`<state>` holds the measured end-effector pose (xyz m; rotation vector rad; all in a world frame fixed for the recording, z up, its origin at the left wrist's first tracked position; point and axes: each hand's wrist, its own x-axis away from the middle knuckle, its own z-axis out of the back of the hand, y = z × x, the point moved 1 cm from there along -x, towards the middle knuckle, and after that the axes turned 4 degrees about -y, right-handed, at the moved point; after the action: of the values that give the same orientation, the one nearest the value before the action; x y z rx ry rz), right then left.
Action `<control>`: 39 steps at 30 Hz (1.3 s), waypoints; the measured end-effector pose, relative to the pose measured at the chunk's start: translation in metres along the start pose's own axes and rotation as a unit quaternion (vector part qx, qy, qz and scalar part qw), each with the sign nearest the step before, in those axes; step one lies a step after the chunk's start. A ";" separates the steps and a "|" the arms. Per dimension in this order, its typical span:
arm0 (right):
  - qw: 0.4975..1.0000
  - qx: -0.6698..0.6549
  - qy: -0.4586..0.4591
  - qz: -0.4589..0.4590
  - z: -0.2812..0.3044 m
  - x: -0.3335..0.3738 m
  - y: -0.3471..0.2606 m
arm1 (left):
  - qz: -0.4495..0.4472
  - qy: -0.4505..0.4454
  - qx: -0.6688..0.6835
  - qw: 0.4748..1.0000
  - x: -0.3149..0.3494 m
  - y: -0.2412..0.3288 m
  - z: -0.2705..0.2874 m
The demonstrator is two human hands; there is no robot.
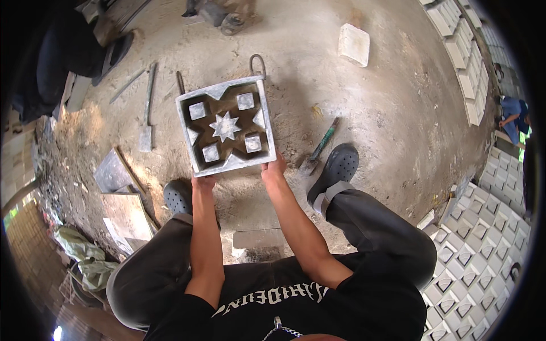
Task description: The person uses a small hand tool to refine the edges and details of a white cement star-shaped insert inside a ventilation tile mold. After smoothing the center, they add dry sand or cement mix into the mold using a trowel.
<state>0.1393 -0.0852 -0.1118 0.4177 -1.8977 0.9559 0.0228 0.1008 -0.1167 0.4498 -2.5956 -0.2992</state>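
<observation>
In front of me, a square grey metal mould [226, 165] holds a raised star in the middle and several square blocks in its corners. Two bent rod handles stick out at its far side. My left hand [203, 182] grips the near edge by the left corner, its fingers partly hidden beneath. At the near right corner, my right hand [274, 168] is closed round the edge, fingertips also out of sight. To the right of the mould lies a trowel [323, 143] with a green handle, its blade close to my right shoe [340, 167].
A long-handled flat-bladed tool [149, 113] lies to the left, near boards [128, 210]. A pale block [354, 45] sits far right. Stacked patterned blocks [483, 244] line the right side. One person crouches far left; another is at far right. My left shoe [177, 196] is nearby.
</observation>
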 end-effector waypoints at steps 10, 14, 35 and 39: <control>0.981 0.174 0.028 0.081 0.007 -0.013 0.011 | -0.025 0.065 -0.071 0.995 -0.007 0.003 -0.046; 0.980 0.151 0.036 0.122 -0.011 -0.011 0.007 | -0.058 0.126 -0.073 0.988 -0.015 0.002 -0.040; 0.969 0.188 -0.041 0.152 -0.164 -0.055 -0.021 | -0.049 0.444 -0.037 0.894 -0.156 0.055 -0.018; 0.953 0.226 -0.042 0.199 -0.187 -0.057 -0.031 | -0.080 0.422 0.008 0.903 -0.179 0.057 -0.029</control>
<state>0.2983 0.0325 -0.0993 0.3471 -1.8686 1.6798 0.1707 0.2156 -0.1516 0.6289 -1.7165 -0.0945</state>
